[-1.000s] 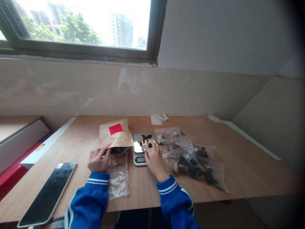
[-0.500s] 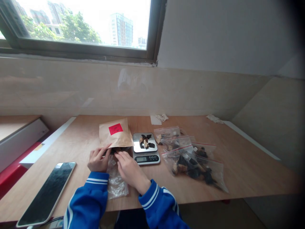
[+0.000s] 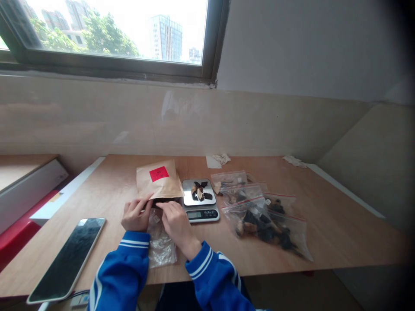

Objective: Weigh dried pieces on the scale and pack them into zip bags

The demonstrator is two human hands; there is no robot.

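Observation:
A brown paper bag (image 3: pixel 152 183) with a red label lies left of a digital scale (image 3: pixel 202 214). My left hand (image 3: pixel 136 214) is closed at the bag's near edge, thumb and fingers pinching there. My right hand (image 3: pixel 177 224) has its fingertips at the bag's dark opening; what they hold, if anything, is hidden. Below the bag and between my wrists is a clear plastic bag (image 3: pixel 162 250). On the scale's steel plate rest several dark and pale dried pieces (image 3: pixel 199 192).
Several clear zip bags (image 3: pixel 269 226) with dark dried pieces lie right of the scale. A phone (image 3: pixel 66 261) is at the left front. Crumpled tissue (image 3: pixel 222 159) and a white paper (image 3: pixel 213 162) sit by the wall, with another tissue (image 3: pixel 294 161) further right.
The view has shifted slightly. My right hand's fingers have moved a little at the paper bag's opening. The pieces on the scale look the same.

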